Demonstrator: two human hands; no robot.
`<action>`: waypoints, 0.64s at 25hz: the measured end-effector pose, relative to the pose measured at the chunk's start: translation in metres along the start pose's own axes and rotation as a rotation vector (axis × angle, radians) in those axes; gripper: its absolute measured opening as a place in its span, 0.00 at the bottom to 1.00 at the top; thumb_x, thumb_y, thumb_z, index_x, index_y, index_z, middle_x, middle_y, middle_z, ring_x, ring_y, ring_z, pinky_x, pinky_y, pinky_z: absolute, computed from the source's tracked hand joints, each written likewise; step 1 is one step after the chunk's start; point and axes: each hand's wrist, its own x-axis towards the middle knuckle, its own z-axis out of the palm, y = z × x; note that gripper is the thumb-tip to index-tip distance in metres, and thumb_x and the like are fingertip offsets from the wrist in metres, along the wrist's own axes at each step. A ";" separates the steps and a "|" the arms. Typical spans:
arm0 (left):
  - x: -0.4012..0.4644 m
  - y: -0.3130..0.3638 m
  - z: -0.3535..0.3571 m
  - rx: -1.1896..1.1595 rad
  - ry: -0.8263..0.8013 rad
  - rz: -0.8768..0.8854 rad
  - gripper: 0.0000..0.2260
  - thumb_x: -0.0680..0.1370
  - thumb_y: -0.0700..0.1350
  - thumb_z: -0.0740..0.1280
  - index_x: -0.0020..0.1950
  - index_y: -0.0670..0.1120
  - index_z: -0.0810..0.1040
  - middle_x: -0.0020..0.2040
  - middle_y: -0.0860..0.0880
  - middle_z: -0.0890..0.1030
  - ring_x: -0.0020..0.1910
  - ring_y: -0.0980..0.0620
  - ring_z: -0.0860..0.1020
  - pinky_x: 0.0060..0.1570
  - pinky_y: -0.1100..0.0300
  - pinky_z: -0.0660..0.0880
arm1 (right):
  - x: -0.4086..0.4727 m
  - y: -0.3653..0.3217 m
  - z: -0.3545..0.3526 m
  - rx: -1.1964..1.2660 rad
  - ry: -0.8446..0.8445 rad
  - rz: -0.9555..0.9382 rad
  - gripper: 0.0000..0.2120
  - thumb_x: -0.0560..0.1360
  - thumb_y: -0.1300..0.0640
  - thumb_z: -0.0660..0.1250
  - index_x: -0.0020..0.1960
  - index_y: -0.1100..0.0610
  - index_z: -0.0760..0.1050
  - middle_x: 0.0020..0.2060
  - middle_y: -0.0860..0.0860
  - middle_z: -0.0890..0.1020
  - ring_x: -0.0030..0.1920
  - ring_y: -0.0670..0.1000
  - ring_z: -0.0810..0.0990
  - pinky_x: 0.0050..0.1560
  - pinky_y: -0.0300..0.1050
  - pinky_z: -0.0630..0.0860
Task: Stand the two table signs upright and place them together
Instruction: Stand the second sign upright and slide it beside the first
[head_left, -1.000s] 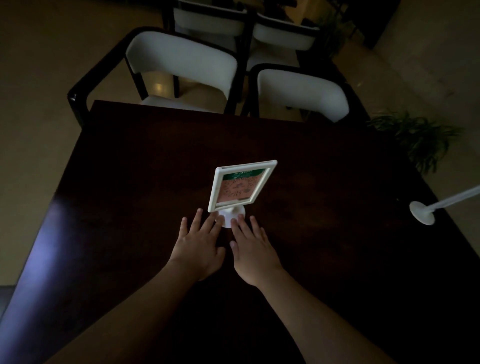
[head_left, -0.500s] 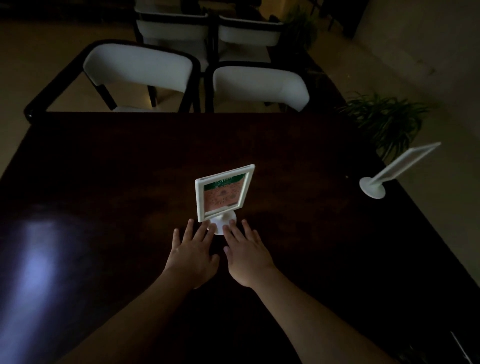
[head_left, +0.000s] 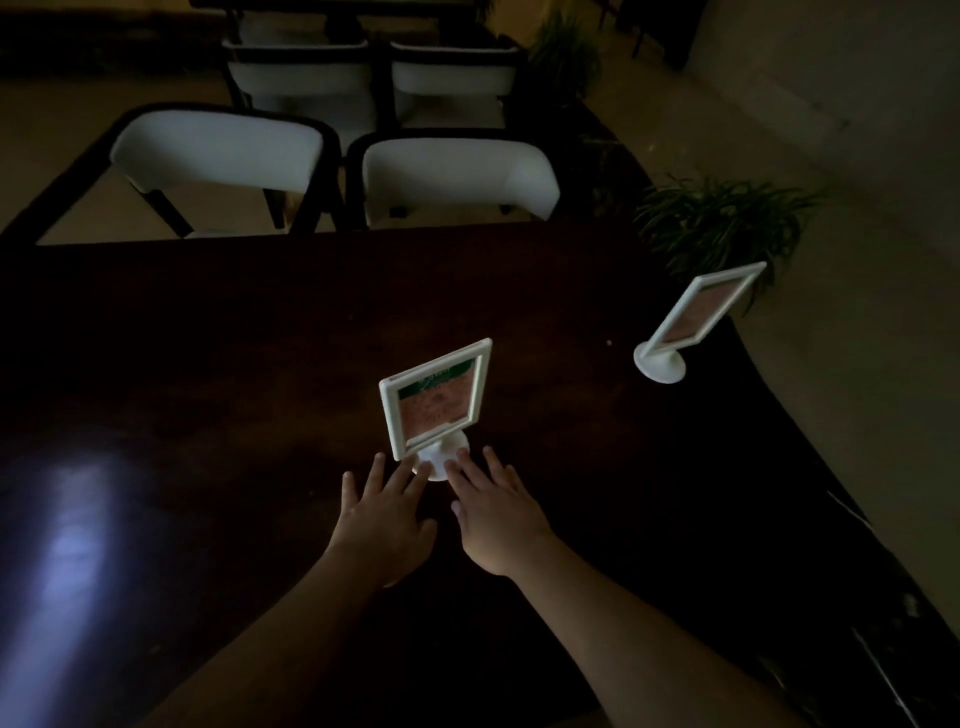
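A white-framed table sign (head_left: 436, 399) with a green and orange card stands upright on its round white base in the middle of the dark table (head_left: 208, 364). My left hand (head_left: 384, 519) and my right hand (head_left: 498, 514) lie flat side by side just in front of it, fingers spread, fingertips touching the base. Neither hand grips anything. A second white sign (head_left: 696, 317) stands upright on its round base near the table's right edge, far from the first and well beyond my right hand.
Two white chairs (head_left: 218, 150) (head_left: 457, 176) with dark frames stand at the table's far side, more chairs behind them. A potted plant (head_left: 722, 218) stands on the floor past the right edge. A light patch glares on the tabletop at the left.
The view has turned right, bringing the whole second sign into sight. My hands and the near sign have kept their places relative to each other.
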 end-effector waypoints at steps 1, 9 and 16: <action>0.004 0.008 0.001 0.000 -0.004 0.001 0.34 0.76 0.61 0.51 0.80 0.54 0.44 0.81 0.51 0.44 0.77 0.43 0.37 0.71 0.34 0.40 | -0.002 0.008 -0.001 -0.002 -0.006 0.007 0.28 0.84 0.49 0.48 0.81 0.49 0.43 0.81 0.47 0.43 0.79 0.56 0.37 0.77 0.57 0.41; 0.052 0.052 0.004 0.012 0.025 0.102 0.36 0.74 0.62 0.49 0.80 0.52 0.45 0.81 0.50 0.47 0.77 0.42 0.38 0.71 0.35 0.40 | -0.002 0.060 -0.015 -0.020 0.006 0.122 0.28 0.84 0.48 0.49 0.81 0.49 0.43 0.81 0.47 0.43 0.80 0.55 0.39 0.77 0.57 0.44; 0.081 0.081 -0.002 -0.003 0.025 0.125 0.35 0.76 0.61 0.51 0.80 0.52 0.45 0.81 0.50 0.47 0.77 0.41 0.37 0.71 0.34 0.39 | 0.005 0.103 -0.028 -0.001 0.003 0.137 0.28 0.84 0.49 0.48 0.81 0.49 0.43 0.81 0.46 0.43 0.80 0.55 0.39 0.78 0.56 0.45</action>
